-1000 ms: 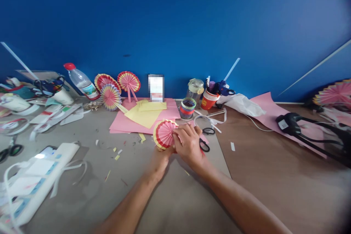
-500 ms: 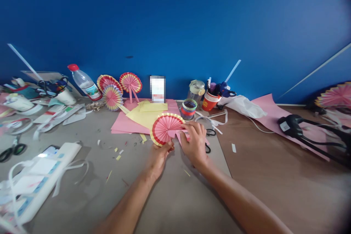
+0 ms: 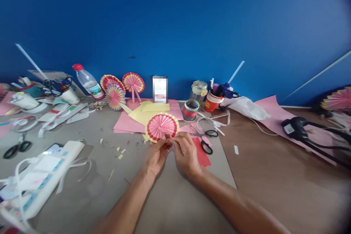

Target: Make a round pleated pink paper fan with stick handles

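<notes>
A round pleated paper fan (image 3: 161, 124), pink with a red band and yellow rim, stands spread before me. My left hand (image 3: 157, 155) pinches it at its lower edge. My right hand (image 3: 188, 153) meets the left there, its fingers closed at the fan's lower right edge. What exactly lies between the fingertips is partly hidden. To the right of my right hand are a piece of red paper (image 3: 202, 152) and black-handled scissors (image 3: 207, 147). Behind the fan lie yellow paper (image 3: 136, 114) and pink paper sheets (image 3: 123, 123).
Finished fans (image 3: 133, 81) lean on the blue wall beside a red-capped bottle (image 3: 91, 86). A phone (image 3: 160, 89) stands at the back. Rubber bands circle a jar (image 3: 190, 110) near a red cup (image 3: 212, 101). A power strip (image 3: 52, 179) lies left; a black headset-like device (image 3: 296, 128) lies right.
My right hand has come from the fan's right edge down and in beside my left. The fan's right side has opened into a full circle, uncovering the red paper and scissors.
</notes>
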`<act>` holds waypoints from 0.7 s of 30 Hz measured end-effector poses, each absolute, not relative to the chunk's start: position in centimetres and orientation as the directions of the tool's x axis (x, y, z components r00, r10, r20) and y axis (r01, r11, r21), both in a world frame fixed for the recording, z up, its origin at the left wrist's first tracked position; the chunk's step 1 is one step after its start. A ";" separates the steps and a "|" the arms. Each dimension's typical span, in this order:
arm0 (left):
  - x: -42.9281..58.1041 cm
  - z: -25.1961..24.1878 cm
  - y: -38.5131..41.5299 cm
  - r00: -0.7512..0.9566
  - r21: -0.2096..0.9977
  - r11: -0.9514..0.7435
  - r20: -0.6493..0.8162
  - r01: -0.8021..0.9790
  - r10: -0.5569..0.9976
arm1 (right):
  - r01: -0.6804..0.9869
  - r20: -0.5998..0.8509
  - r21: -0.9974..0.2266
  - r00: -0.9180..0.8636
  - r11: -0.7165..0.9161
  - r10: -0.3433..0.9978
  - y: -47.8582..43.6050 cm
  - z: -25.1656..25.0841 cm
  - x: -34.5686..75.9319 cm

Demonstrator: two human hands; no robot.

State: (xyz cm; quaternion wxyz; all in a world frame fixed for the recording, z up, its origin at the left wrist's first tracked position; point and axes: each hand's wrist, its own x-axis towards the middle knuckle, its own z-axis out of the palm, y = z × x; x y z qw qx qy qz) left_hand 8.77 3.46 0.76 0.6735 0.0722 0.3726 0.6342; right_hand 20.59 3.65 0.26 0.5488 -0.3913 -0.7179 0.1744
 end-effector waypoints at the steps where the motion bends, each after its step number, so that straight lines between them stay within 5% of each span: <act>1: 8.7 0.7 3.5 -0.066 0.541 0.187 -0.413 -0.820 0.908 | 0.382 0.675 -0.645 -0.122 0.662 0.728 3.5 0.1 20.5; 8: 8.2 0.4 3.7 0.028 0.398 0.207 -0.411 -0.894 0.911 | 0.484 0.742 -0.422 -0.301 0.767 0.599 3.0 0.0 20.4; 21: 8.1 0.2 3.6 0.077 0.357 0.235 -0.405 -0.904 0.911 | 0.390 0.714 -0.425 -0.410 0.817 0.567 3.1 -0.3 20.6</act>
